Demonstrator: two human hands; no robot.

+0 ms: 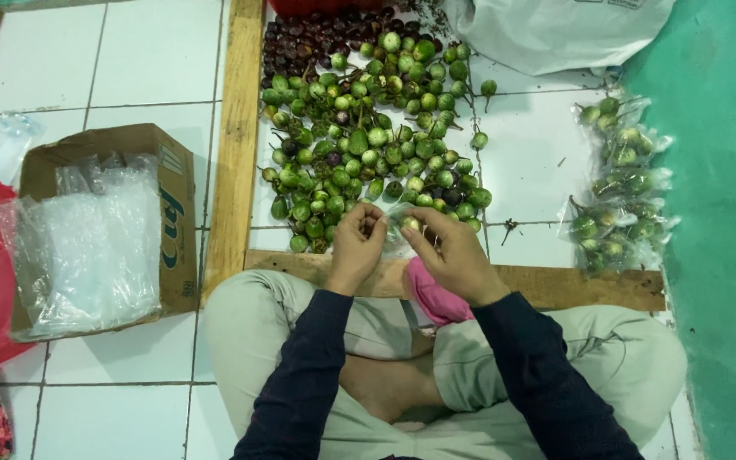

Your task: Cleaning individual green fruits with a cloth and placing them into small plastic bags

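Head view: both hands meet just below the pile [368, 136] of green fruits. Right hand [453, 255] pinches one fruit [410, 224]; left hand [355, 247], fingers narrow, grips a clear bag [393, 238] between them.

Floor: white square tiles [142, 64] with grey grout lines (some joints look grimy). Wooden strips [238, 136] lie flat across it, framing a rectangular section. Right side: green painted surface [721, 213], matte and slightly uneven. Light: even, soft, no hard shadows.
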